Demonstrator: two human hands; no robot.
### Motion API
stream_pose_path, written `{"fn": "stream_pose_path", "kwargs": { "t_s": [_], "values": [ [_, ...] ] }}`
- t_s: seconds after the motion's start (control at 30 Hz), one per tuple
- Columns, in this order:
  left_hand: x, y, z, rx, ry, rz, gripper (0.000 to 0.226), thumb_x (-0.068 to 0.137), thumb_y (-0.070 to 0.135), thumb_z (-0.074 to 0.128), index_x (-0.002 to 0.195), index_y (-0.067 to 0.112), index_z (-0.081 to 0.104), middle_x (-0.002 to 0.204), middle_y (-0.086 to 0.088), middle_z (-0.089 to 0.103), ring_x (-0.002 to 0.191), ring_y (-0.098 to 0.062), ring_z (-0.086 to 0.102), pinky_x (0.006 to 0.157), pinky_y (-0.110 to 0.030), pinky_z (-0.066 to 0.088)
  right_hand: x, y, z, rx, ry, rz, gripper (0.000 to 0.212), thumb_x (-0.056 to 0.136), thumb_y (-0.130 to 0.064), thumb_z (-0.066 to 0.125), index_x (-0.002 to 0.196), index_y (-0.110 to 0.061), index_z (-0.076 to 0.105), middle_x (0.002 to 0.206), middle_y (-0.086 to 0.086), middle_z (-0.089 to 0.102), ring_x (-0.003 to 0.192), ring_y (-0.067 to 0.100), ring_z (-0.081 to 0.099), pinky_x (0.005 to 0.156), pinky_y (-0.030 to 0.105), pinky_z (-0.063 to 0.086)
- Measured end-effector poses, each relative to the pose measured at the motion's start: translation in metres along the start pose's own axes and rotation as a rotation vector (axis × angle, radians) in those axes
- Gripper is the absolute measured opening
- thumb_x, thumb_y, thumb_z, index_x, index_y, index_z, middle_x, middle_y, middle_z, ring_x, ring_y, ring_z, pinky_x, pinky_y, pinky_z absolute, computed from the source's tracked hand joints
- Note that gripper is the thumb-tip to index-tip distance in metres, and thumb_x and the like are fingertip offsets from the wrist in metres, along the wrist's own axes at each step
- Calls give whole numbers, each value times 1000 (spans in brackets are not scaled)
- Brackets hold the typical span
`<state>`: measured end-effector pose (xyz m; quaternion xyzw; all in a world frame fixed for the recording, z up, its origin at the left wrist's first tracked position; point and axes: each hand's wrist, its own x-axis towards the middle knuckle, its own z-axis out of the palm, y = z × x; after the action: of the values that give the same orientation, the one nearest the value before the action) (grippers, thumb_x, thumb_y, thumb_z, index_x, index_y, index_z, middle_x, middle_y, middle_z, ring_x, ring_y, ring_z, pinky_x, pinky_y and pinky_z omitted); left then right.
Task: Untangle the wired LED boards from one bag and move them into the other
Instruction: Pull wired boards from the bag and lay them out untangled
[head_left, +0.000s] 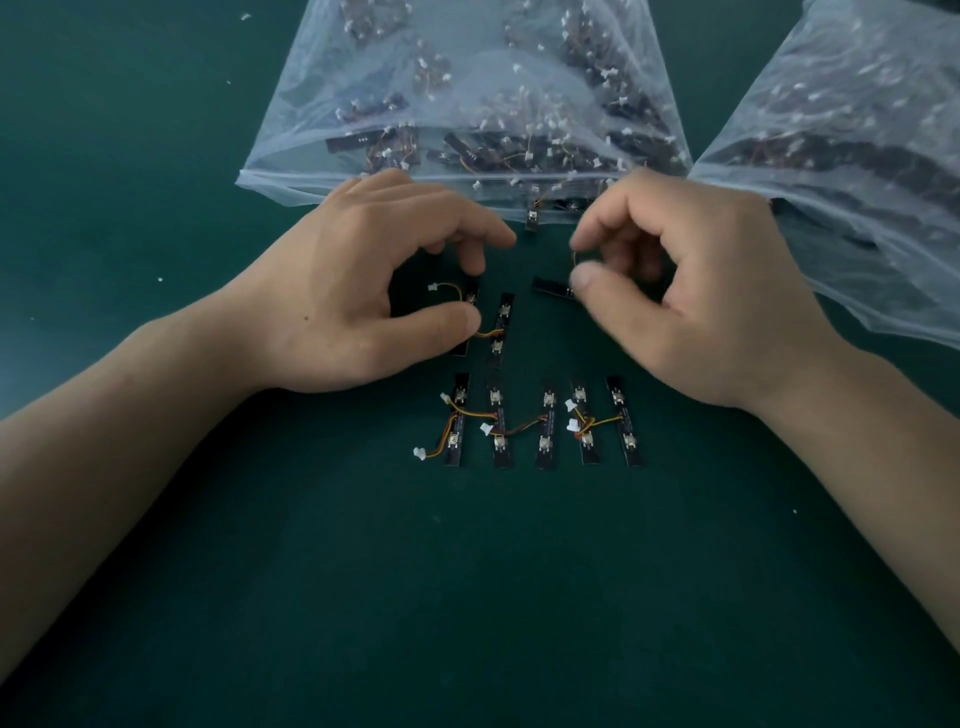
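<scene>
Nearest us, below both grips, a row of five LED boards (547, 423) lay side by side on the green tabletop (467, 597), their wires crossing. Our left grip (358, 291) pinched a wired board (471, 293) between thumb and fingertip, with a neighbour board (501, 330) just right of it. Our right grip (701, 301) held a dark board (550, 287) by one end, thumb pressed on it. Beyond both grips lay a clear bag (467, 104) full of boards, and a second bag (857, 156) sat beyond the right grip, to its right.

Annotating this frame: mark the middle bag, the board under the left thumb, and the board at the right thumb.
middle bag (270, 182), head view, bare lower-left rim.
left-thumb board (471, 295), head view, its visible upper end.
right-thumb board (550, 287), head view, middle of the exposed dark strip.
</scene>
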<state>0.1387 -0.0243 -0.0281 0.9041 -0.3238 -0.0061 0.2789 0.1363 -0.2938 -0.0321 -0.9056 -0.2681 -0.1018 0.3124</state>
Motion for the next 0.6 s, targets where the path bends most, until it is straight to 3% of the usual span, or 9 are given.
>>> {"fn": "stream_pose_path", "kwargs": {
  "t_s": [0.1,0.33,0.43,0.53,0.6],
  "values": [
    [0,0,-1,1,-3,5,52,89,46,58,135,22,64,109,15,65,103,-18,55,98,-36,42,0,-3,-2,-139,-104,-3,19,86,-44,68,96,-28,67,81,-14,58,72,8,52,64,37,51],
    [0,-1,-1,-5,-3,8,51,90,46,58,133,22,65,110,13,66,103,-20,55,99,-38,43,1,-2,2,-125,-79,-43,11,96,-29,65,93,-21,71,88,-11,62,80,11,57,68,42,52],
    [0,-1,-1,-7,-5,10,50,90,45,58,134,22,65,110,14,65,103,-19,56,100,-37,42,0,2,2,-8,51,-69,11,102,-19,62,106,-14,71,87,-8,66,78,11,60,71,33,51],
    [0,-1,-1,-3,-7,12,50,90,46,58,134,22,65,110,13,66,103,-19,55,100,-36,42,-1,5,-2,153,99,-46,33,105,-10,57,138,-18,58,85,-5,65,76,10,59,74,19,45],
    [0,-1,-1,-3,-7,10,50,90,46,58,134,22,65,110,13,66,104,-18,55,100,-35,41,0,7,-2,156,67,-58,32,106,-7,55,134,-18,65,84,-11,63,78,5,61,76,15,42]
  ]
}}
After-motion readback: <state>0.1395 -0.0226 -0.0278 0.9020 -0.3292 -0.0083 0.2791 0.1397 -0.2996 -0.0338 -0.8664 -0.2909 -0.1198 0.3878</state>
